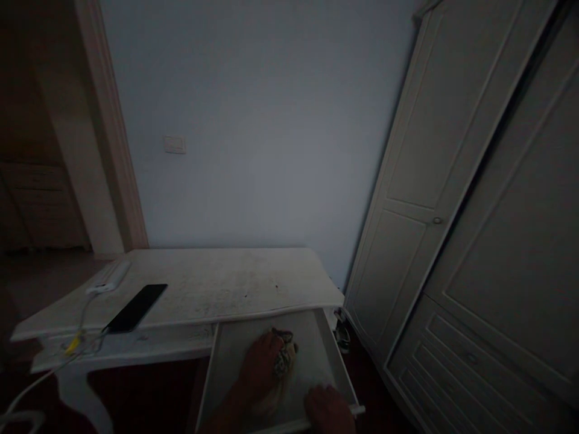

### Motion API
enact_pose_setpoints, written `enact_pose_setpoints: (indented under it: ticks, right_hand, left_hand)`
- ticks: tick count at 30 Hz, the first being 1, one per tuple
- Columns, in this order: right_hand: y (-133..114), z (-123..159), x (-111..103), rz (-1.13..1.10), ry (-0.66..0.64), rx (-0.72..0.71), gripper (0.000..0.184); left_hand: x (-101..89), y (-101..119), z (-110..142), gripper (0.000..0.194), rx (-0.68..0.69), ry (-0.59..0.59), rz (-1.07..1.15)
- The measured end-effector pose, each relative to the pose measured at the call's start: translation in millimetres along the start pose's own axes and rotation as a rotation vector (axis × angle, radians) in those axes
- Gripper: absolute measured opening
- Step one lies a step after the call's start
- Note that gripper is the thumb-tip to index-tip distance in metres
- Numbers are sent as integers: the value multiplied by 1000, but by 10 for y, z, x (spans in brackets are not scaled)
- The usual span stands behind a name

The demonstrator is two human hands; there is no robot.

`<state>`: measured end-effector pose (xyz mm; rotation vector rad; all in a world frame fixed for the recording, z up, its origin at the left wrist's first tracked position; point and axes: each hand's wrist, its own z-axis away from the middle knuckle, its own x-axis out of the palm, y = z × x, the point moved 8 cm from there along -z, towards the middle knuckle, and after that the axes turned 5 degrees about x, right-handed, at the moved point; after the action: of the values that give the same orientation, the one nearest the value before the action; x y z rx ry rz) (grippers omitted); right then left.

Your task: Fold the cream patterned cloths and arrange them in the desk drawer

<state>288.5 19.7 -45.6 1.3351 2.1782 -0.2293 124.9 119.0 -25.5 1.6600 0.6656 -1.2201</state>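
Observation:
A drawer (312, 346) of the white desk is pulled out, with its pale bottom showing. Inside it my left hand (260, 364) is closed on a bunched cloth (286, 355) with a dark and light pattern, pressed to the drawer bottom. A tan part of the cloth trails towards me, partly hidden by my hand and forearm. My right hand (329, 408) is at the near right corner of the drawer, its fingers curled over the front edge. The picture is dim, so fine detail is lost.
On the white desk top (217, 277) lie a black phone (138, 307) and a white power strip (108, 277) with a cable. A pale wardrobe (407, 181) stands to the right. Shoes (342, 336) sit on the floor beside the desk. Behind is a wall with a switch (174, 144).

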Motion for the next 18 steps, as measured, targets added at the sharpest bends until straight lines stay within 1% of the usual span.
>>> enact_pose_setpoints:
  ticks: [3,5,7,9,11,13,14,16,18]
  right_hand:
    - [36,5,-48,-27,55,42,74]
    - [29,16,-37,-26,36,36,75]
    - [6,25,-11,-10,-5,18,77]
    - [-9,25,9,4,-44,22,79]
    - [-8,10,8,16,-57,50,82]
    - [-17,-15,-4,35,-55,57,83]
    - [-28,-28,-14,44,-50,47,83]
    - [-43,-54,-51,49,-37,26,82]
    - [-43,-76,-94,37,-51,24,81]
  left_hand:
    - [27,-13,21,76,-41,-11,-17]
    - [18,-4,28,74,-57,8,-6]
    - [11,-14,21,76,-71,2,2]
    - [-30,-74,4,76,-80,-5,-10]
    - [-142,-205,-14,73,-92,22,-42]
    - [-305,-403,-9,69,-127,71,-96]
    - [-376,-527,8,68,-174,76,-134]
    - [-533,-703,63,69,-235,133,-238]
    - [-621,-756,122,69,-255,176,-321]
